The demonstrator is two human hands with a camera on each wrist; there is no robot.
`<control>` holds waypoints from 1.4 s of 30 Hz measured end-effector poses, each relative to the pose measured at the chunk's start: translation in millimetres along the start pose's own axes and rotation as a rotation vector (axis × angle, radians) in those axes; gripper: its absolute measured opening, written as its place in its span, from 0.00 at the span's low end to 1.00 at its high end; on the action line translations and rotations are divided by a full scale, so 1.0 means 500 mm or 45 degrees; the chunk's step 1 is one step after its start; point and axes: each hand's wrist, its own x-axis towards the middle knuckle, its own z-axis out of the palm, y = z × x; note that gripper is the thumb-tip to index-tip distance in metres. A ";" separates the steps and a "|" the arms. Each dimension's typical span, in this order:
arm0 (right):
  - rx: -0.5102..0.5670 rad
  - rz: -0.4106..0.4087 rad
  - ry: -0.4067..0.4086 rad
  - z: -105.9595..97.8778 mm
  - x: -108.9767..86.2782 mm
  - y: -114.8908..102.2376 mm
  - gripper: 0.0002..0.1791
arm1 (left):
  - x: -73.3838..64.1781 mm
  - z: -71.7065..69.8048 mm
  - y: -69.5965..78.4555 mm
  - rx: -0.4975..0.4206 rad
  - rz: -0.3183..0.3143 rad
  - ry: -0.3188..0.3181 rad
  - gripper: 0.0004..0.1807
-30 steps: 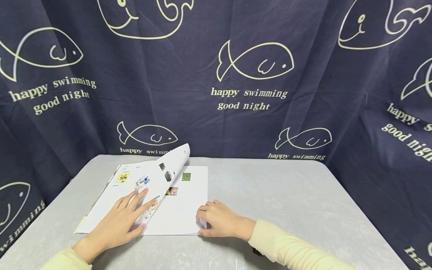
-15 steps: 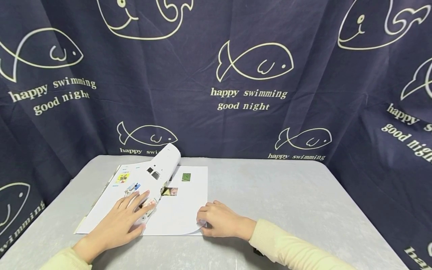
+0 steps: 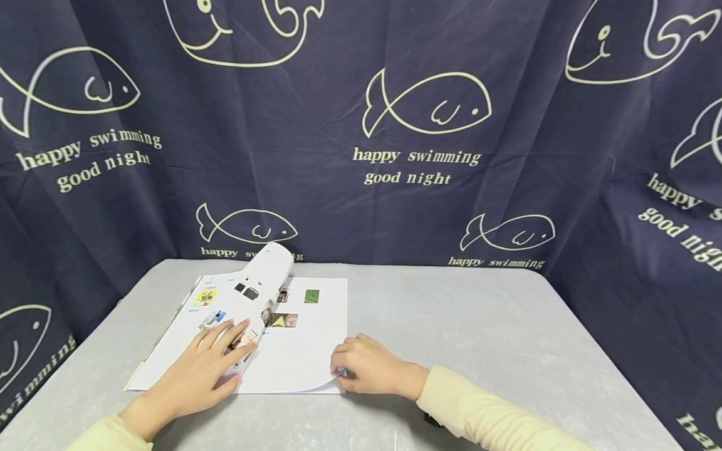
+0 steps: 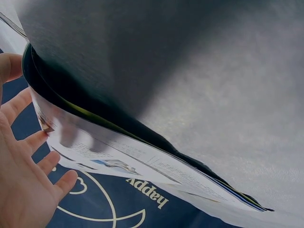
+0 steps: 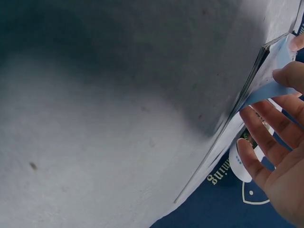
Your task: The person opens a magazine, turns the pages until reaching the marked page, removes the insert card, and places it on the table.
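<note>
A person's left hand (image 3: 194, 369) lies spread, gripping nothing, at seven o'clock on an open booklet (image 3: 301, 357), at the table's (image 3: 479, 344) nine o'clock; a page (image 3: 267, 266) curls at one. At four, the right hand (image 3: 365, 365) pinches a lifted corner (image 3: 327, 381), apparently starting a page turn, which calls for a light pull toward nine.

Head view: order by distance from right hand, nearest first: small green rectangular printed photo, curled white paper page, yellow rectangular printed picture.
From the right hand:
1. Small green rectangular printed photo, up and left of it.
2. Curled white paper page, farther left, arching up.
3. Yellow rectangular printed picture, farthest left, beyond the curl.
</note>
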 end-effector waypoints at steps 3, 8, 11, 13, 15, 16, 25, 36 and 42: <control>-0.004 -0.004 0.002 -0.001 0.001 0.000 0.05 | 0.003 -0.005 0.003 -0.012 -0.001 0.002 0.27; -0.018 -0.009 0.012 -0.003 0.004 0.000 0.04 | 0.005 -0.007 0.004 -0.019 0.013 -0.001 0.23; -0.028 -0.013 0.031 -0.006 0.006 0.000 0.03 | 0.002 -0.003 0.000 -0.013 0.034 0.016 0.20; -0.031 -0.017 0.040 -0.008 0.007 0.001 0.03 | 0.001 -0.002 -0.001 -0.007 0.045 0.032 0.20; -0.027 -0.019 0.047 -0.010 0.008 0.001 0.03 | -0.001 0.001 -0.003 -0.004 0.047 0.037 0.20; -0.026 -0.022 0.051 -0.010 0.008 0.001 0.03 | 0.000 -0.001 -0.002 0.000 0.043 0.034 0.20; -0.030 -0.031 0.117 -0.010 0.013 0.005 0.03 | -0.004 -0.003 0.000 0.046 0.008 -0.028 0.21; -0.040 -0.059 0.202 -0.019 0.017 0.007 0.03 | -0.001 -0.011 0.013 0.002 -0.115 -0.135 0.32; -0.041 -0.059 0.265 -0.020 0.020 0.007 0.03 | -0.001 -0.009 0.016 -0.014 -0.138 -0.160 0.37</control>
